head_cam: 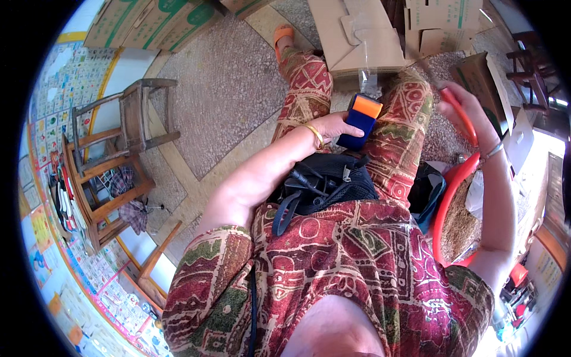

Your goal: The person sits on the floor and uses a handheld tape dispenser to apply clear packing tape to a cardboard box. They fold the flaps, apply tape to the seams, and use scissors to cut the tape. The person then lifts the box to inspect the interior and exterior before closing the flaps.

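My left hand (pixel 341 127) grips a blue-and-orange tape dispenser (pixel 362 120) above my lap, between my knees. A strip of clear tape (pixel 366 67) runs down from the cardboard box (pixel 374 42) in front of me, and its crumpled lower end lies close to the dispenser. Out to the right, my right hand (pixel 464 107) is closed around a red-handled tool (pixel 459 116). Its thin, dark front part is blurred and points towards the box. I cannot tell exactly which tool it is. A black bag (pixel 330 183) with straps rests on my lap.
A red basin (pixel 446 214) with brown grain-like material stands by my right side. More cardboard boxes lie at the upper left (pixel 156 22) and right (pixel 484 85). Wooden chairs (pixel 129 116) stand to the left, by a wall of posters (pixel 67 93).
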`<state>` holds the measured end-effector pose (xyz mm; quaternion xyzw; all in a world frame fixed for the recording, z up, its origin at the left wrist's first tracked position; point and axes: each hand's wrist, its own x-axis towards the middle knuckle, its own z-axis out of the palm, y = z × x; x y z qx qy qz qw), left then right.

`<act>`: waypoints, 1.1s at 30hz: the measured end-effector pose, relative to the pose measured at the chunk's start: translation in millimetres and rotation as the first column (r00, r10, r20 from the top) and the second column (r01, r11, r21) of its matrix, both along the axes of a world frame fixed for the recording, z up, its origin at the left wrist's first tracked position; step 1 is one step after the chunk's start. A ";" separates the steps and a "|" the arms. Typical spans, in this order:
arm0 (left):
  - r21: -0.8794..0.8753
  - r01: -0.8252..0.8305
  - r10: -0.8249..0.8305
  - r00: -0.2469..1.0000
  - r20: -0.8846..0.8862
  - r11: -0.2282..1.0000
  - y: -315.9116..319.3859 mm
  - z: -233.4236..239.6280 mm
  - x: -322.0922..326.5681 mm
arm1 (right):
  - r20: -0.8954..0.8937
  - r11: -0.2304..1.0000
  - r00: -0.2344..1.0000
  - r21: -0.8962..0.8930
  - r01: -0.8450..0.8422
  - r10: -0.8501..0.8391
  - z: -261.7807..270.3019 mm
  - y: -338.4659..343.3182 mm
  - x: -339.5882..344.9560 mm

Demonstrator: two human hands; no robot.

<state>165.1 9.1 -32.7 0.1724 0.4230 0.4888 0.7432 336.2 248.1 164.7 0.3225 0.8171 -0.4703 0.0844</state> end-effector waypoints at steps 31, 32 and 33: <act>-0.049 0.045 -0.049 0.995 -0.081 0.998 0.0 -5.3 -32.3 | 0.765 0.541 0.442 0.148 -0.828 0.468 -434.5 -90.2 172.7; -0.056 0.036 -0.040 0.996 -0.075 0.998 -0.9 -3.5 -32.7 | 0.732 0.672 0.550 0.172 -0.720 0.402 -433.2 -90.1 167.9; -0.095 0.035 -0.041 0.998 -0.055 0.995 -4.6 -4.3 -33.2 | 0.680 0.820 0.672 0.183 -0.543 0.294 -430.8 -94.8 164.5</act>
